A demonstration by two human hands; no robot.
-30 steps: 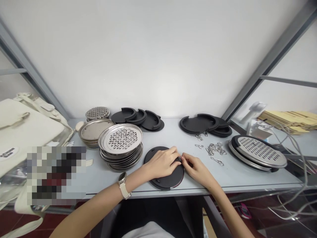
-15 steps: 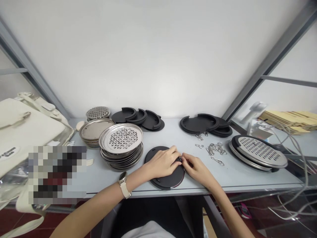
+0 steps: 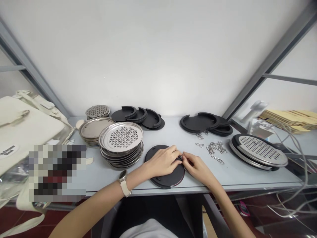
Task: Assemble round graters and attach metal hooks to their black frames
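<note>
A black round plastic base point(image 3: 162, 181) lies flat near the table's front edge. Across its top lies my left hand point(image 3: 163, 161), the fingers curled over and gripping its right side. My right hand point(image 3: 194, 165) is closed in a pinch at that same right rim, close against the left fingertips. A small shiny bit shows between the two hands, too small to name, and what the right fingers pinch is hidden. To the right, several metal wire clips point(image 3: 216, 148) lie loose in a heap, with a single clip point(image 3: 218, 160) nearer me.
Left stand stacked metal grater discs point(image 3: 123, 137) and plain-topped metal discs point(image 3: 96, 128). Black bases lie at the back, in a left group point(image 3: 151, 118) and a right group point(image 3: 199, 122). Grater plates in black rims point(image 3: 262, 150), cables point(image 3: 298, 148) and a cream bag point(image 3: 27, 125) flank them.
Both hands stay at the right rim of the black base with almost no movement. The whole view has shifted very slightly.
</note>
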